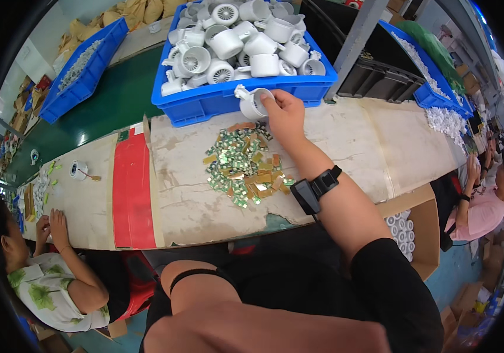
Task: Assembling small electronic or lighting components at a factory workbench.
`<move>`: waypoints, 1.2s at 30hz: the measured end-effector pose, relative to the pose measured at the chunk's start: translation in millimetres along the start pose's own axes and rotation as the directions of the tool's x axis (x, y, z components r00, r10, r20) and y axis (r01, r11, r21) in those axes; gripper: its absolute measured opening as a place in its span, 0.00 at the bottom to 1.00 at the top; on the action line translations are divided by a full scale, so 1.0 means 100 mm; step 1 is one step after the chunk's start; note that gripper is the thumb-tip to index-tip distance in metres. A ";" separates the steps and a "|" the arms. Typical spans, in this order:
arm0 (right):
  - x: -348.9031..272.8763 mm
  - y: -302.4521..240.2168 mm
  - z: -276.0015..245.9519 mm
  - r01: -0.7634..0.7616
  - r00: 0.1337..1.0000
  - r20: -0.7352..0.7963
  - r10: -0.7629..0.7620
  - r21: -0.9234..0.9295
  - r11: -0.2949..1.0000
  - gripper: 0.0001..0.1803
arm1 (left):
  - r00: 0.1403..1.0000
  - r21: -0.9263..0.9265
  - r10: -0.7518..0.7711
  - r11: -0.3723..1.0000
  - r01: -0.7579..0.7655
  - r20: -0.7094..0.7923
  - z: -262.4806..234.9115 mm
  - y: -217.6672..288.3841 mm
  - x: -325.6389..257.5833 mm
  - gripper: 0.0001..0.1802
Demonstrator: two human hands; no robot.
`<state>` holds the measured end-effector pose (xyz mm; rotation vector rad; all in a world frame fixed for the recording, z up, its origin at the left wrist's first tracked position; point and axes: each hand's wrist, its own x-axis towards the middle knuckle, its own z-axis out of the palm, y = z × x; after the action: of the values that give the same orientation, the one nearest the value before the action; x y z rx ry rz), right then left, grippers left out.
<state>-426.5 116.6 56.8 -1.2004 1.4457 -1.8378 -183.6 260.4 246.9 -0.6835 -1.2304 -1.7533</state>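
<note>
My right hand (287,115) pinches a white plastic cup-shaped housing (254,104) with a short side stem, thumb at its rim. It is held just in front of a blue crate (205,106) heaped with similar white housings (227,44). Below the hand, a loose pile of small green circuit boards (234,153) mixed with brown-yellow board pieces (259,179) lies on the worktop. My left arm (205,294), with a black strap around it, is bent low near my body; the fingers of that hand are hidden.
A red strip (131,188) and an upright cardboard edge (148,144) cross the worktop (346,153) at left. Beyond lies a white part with a wire (78,170). Co-workers sit left and right. A metal post (355,50) stands behind; an open carton (425,235) of white parts is at right.
</note>
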 end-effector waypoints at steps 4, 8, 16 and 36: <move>0.04 0.02 -0.03 0.006 1.000 -0.024 -0.005 0.044 0.999 0.11 | 0.999 -0.036 0.022 0.999 -0.020 0.034 0.08 -0.01 -0.11 0.03; -0.02 0.01 -0.08 0.001 1.000 -0.008 -0.002 -0.053 0.999 0.11 | 0.997 -0.041 0.045 0.998 -0.042 0.063 0.30 -0.09 -0.18 0.05; 0.01 -0.04 -0.13 0.022 0.999 -0.045 -0.025 -0.059 0.998 0.11 | 0.989 -0.030 0.074 0.997 -0.071 0.125 0.47 -0.10 -0.17 0.11; -0.03 -0.06 -0.25 0.082 0.966 -0.233 -0.114 -0.146 0.986 0.14 | 0.951 -0.234 -0.304 0.921 0.310 0.063 1.28 0.16 -0.38 0.27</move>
<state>-445.8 133.5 60.4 -1.1626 1.6948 -2.0387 -156.8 390.0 269.8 -0.6795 -1.2015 -2.1885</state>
